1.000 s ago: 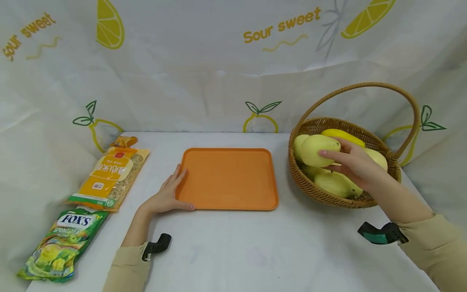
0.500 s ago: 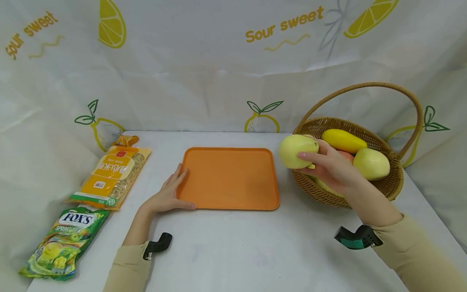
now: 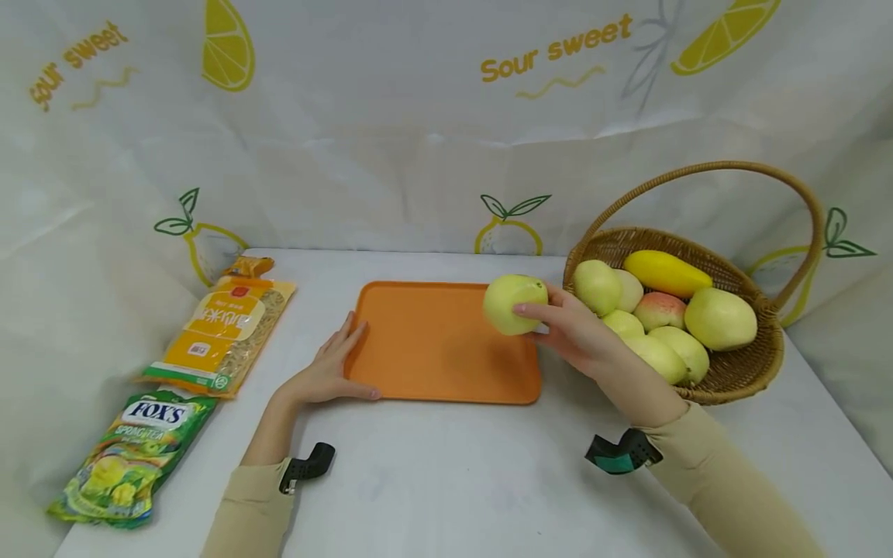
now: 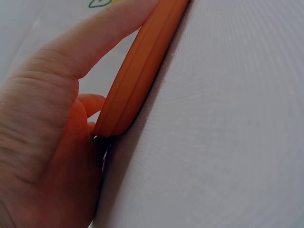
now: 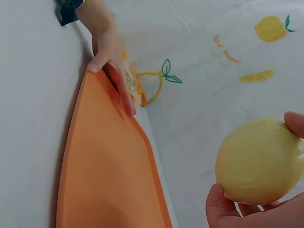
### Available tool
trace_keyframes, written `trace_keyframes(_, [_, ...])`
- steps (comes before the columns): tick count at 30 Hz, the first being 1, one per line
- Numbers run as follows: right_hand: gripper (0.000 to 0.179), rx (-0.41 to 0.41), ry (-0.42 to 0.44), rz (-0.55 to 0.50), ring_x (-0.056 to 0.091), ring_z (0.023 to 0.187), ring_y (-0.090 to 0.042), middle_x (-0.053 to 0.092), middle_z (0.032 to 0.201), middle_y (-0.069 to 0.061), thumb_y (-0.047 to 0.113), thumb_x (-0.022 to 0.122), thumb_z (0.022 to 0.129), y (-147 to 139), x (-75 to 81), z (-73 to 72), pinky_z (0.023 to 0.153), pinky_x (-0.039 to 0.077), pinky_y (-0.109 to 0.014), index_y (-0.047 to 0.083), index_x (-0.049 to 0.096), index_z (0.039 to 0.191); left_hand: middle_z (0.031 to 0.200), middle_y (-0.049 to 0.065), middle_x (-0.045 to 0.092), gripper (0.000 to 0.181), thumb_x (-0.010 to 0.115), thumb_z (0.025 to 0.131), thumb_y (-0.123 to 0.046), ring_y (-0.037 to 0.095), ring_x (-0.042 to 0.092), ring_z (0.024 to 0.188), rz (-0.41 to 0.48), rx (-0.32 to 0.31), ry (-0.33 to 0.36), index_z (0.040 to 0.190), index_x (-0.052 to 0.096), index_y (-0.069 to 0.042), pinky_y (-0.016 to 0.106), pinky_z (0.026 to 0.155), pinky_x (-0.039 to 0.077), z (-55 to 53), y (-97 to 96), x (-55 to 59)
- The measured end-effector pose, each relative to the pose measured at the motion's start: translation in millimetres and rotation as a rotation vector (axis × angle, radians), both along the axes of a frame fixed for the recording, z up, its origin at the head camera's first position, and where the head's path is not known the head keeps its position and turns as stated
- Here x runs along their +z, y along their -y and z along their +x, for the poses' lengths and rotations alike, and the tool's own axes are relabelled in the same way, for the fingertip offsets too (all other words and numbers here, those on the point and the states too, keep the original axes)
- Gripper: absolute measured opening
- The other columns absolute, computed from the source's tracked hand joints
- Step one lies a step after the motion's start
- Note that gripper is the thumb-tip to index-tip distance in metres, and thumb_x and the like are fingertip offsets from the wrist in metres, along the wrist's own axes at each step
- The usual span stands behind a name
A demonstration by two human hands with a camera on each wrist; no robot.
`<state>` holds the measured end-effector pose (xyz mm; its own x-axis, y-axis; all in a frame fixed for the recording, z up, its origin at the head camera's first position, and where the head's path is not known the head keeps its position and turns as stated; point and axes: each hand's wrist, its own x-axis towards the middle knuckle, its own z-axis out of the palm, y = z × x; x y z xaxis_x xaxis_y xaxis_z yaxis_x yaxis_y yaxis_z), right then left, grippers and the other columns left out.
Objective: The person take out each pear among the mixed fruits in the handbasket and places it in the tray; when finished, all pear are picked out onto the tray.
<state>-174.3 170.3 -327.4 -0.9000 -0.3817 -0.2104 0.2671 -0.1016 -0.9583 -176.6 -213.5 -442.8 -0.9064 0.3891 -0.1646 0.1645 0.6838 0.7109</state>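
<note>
My right hand (image 3: 575, 329) grips a pale yellow-green apple (image 3: 512, 304) between thumb and fingers, above the right part of an orange tray (image 3: 432, 341). In the right wrist view the round apple (image 5: 259, 161) sits between the thumb and the fingertips. My left hand (image 3: 324, 372) rests spread against the tray's left end, fingers along the left edge and thumb at the near left corner. The left wrist view has the thumb (image 4: 95, 42) along the tray's rim (image 4: 137, 76).
A wicker basket (image 3: 763, 349) with a tall handle stands at the right, holding several pale fruits, a reddish one (image 3: 659, 310) and a long yellow one (image 3: 667, 273). Two food bags, one orange (image 3: 223, 333) and one green (image 3: 132, 457), lie at the left. A printed cloth (image 3: 391, 155) hangs behind.
My right hand has carried the apple leftward out of the basket to over the tray. The left hand stays at the tray's left end.
</note>
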Motion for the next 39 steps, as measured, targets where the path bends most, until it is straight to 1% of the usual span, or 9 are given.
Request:
trace_keyframes(3, [0.048, -0.002, 0.029, 0.019, 0.055, 0.101, -0.018, 0.056, 0.114, -0.002, 0.012, 0.060, 0.093, 10, -10.6, -5.9, 0.091, 0.045, -0.034, 0.005, 0.040, 0.136, 0.162, 0.003, -0.016, 0.123, 0.085, 0.068, -0.052, 0.044, -0.007, 0.145, 0.000, -0.003, -0.003, 0.158, 0.009, -0.017, 0.069, 0.109, 0.005, -0.2, -1.0, 0.4])
trace_keyframes(5, [0.050, -0.006, 0.056, 0.015, 0.053, 0.105, -0.019, 0.053, 0.117, -0.003, 0.010, 0.060, 0.093, 17, -17.4, -10.0, 0.092, 0.044, -0.034, 0.005, 0.039, 0.137, 0.162, 0.003, -0.015, 0.122, 0.085, 0.068, -0.051, 0.043, -0.007, 0.145, 0.000, -0.004, -0.004, 0.158, 0.009, -0.017, 0.068, 0.110, 0.005, -0.5, -1.4, 0.6])
trace_keyframes(10, [0.055, -0.027, 0.110, 0.000, 0.045, 0.113, -0.022, 0.048, 0.124, -0.006, 0.007, 0.063, 0.090, 33, -32.6, -17.6, 0.097, 0.038, -0.039, 0.003, 0.039, 0.139, 0.163, 0.003, -0.014, 0.121, 0.085, 0.068, -0.051, 0.044, -0.006, 0.145, 0.000, -0.005, -0.009, 0.158, 0.010, -0.018, 0.068, 0.110, 0.005, -1.3, -1.7, -0.3])
trace_keyframes(15, [0.063, -0.033, 0.142, 0.016, 0.040, 0.122, -0.025, 0.045, 0.132, -0.009, 0.006, 0.065, 0.089, 48, -45.1, -23.6, 0.105, 0.034, -0.043, 0.002, 0.036, 0.144, 0.163, 0.003, -0.015, 0.121, 0.085, 0.069, -0.051, 0.044, -0.006, 0.145, -0.001, -0.005, -0.010, 0.158, 0.010, -0.018, 0.068, 0.110, 0.005, -1.0, -1.5, -1.3])
trace_keyframes(18, [0.065, -0.036, 0.148, 0.031, 0.037, 0.125, -0.026, 0.043, 0.137, -0.011, 0.006, 0.066, 0.088, 57, -51.6, -28.1, 0.105, 0.035, -0.045, 0.001, 0.036, 0.146, 0.163, 0.003, -0.015, 0.121, 0.085, 0.069, -0.051, 0.044, -0.006, 0.145, 0.001, -0.004, -0.010, 0.158, 0.010, -0.018, 0.069, 0.110, 0.005, -0.9, -1.0, -1.2])
trace_keyframes(21, [0.065, -0.033, 0.151, 0.042, 0.040, 0.125, -0.027, 0.043, 0.140, -0.013, 0.007, 0.066, 0.088, 67, -57.5, -33.1, 0.105, 0.037, -0.045, 0.000, 0.037, 0.146, 0.163, 0.003, -0.015, 0.121, 0.085, 0.069, -0.051, 0.043, -0.006, 0.145, 0.002, 0.000, -0.009, 0.158, 0.010, -0.018, 0.068, 0.110, 0.005, -1.0, -0.9, -0.5])
trace_keyframes(26, [0.062, -0.049, 0.176, 0.035, 0.048, 0.117, -0.026, 0.045, 0.138, -0.014, 0.006, 0.067, 0.089, 82, -65.1, -40.9, 0.105, 0.039, -0.042, 0.000, 0.039, 0.145, 0.163, 0.003, -0.014, 0.122, 0.085, 0.068, -0.053, 0.042, -0.006, 0.145, 0.004, 0.008, -0.005, 0.158, 0.011, -0.017, 0.068, 0.110, 0.005, -1.6, -1.6, -0.6])
trace_keyframes(34, [0.060, -0.069, 0.181, 0.026, 0.050, 0.112, -0.025, 0.048, 0.135, -0.013, 0.005, 0.068, 0.088, 106, -70.9, -51.2, 0.102, 0.042, -0.038, 0.000, 0.042, 0.143, 0.163, 0.002, -0.014, 0.122, 0.084, 0.067, -0.054, 0.042, -0.006, 0.146, -0.005, 0.016, -0.002, 0.159, 0.011, -0.019, 0.068, 0.110, 0.005, -1.5, -2.2, -0.1])
trace_keyframes(39, [0.062, -0.077, 0.167, 0.033, 0.052, 0.110, -0.024, 0.049, 0.136, -0.012, 0.009, 0.070, 0.089, 120, -71.4, -56.2, 0.098, 0.045, -0.035, 0.003, 0.043, 0.144, 0.163, 0.002, -0.015, 0.127, 0.085, 0.066, -0.054, 0.038, -0.006, 0.147, 0.000, 0.027, 0.007, 0.158, 0.005, -0.018, 0.065, 0.112, 0.005, -0.9, -1.6, 0.6])
